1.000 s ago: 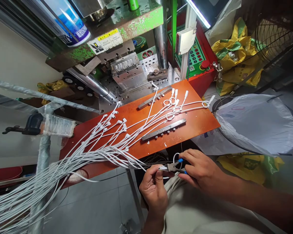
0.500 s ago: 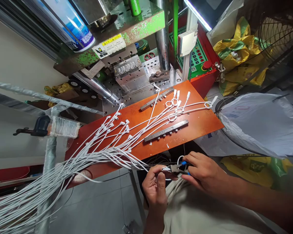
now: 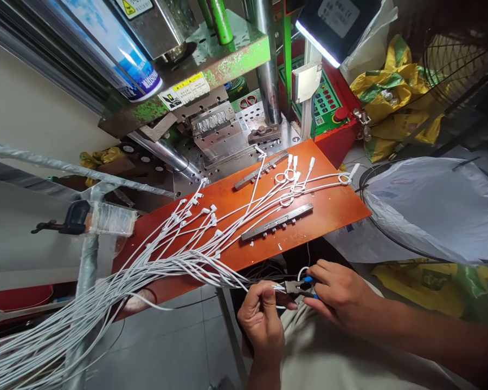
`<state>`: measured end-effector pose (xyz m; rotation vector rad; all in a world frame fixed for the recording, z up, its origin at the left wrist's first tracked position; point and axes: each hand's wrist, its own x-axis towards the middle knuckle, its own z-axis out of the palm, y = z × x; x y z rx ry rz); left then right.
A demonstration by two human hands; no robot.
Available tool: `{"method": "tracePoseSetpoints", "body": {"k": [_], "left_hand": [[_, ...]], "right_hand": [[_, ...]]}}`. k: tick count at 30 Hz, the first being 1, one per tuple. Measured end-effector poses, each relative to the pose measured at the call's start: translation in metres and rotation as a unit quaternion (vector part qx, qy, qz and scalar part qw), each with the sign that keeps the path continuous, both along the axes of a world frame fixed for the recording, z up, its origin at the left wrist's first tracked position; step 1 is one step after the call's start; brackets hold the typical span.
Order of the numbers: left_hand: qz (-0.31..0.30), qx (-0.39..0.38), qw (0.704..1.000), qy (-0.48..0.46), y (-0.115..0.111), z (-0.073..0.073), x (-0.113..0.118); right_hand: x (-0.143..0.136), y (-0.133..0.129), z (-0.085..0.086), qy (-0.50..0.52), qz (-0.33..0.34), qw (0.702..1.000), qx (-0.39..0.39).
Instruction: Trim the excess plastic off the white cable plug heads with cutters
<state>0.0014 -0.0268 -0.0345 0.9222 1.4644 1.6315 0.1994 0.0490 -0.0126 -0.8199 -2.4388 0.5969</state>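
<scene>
My left hand [image 3: 263, 311] is closed, thumb bent over the fingers, gripping a white cable [image 3: 277, 287] whose end pokes out toward the pliers. Wrapped round the blue handles of small cutting pliers [image 3: 291, 287] is my right hand [image 3: 336, 288]. The plier jaws point left and meet the cable end beside my left fingertips; whether they bite on it is too small to tell. A loop of white cable [image 3: 301, 272] curves up beside the handles. Behind my hands, a bundle of white cables [image 3: 158, 271] with small plugs lies across the orange board [image 3: 333, 200].
Two metal bars with pegs, a near one [image 3: 277, 222] and a far one [image 3: 260, 172], lie on the board. Behind stands a green press [image 3: 244, 57] with a metal mould [image 3: 217, 130]. At right is a white-lined bin [image 3: 435, 200]; at left, a clamp [image 3: 79, 218] on a wrapped pole.
The left hand has turned slightly, its thumb now folded further over the fingers. The pliers remain at the cable end in the right hand. The camera view has shifted a little.
</scene>
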Motion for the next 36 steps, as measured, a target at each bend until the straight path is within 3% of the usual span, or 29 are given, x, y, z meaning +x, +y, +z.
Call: {"method": "tracePoseSetpoints", "body": {"k": [10, 15, 22, 28, 36], "left_hand": [[0.008, -0.037, 0.999, -0.038, 0.007, 0.009, 0.0], [0.0, -0.024, 0.999, -0.021, 0.011, 0.01, 0.002], [0.0, -0.014, 1.0, -0.017, 0.011, 0.006, 0.001], [0.008, -0.015, 1.0, -0.024, 0.011, 0.011, 0.002], [0.003, -0.019, 0.999, -0.038, 0.012, 0.013, 0.001]], "right_hand": [[0.002, 0.002, -0.002, 0.029, 0.022, 0.998, -0.051], [0.008, 0.007, 0.006, 0.014, 0.013, 0.994, -0.103], [0.009, 0.01, 0.018, -0.023, -0.011, 1.0, 0.0], [0.009, 0.006, 0.01, -0.034, -0.018, 0.999, 0.007], [0.005, 0.006, 0.015, -0.051, -0.019, 0.998, 0.017]]}}
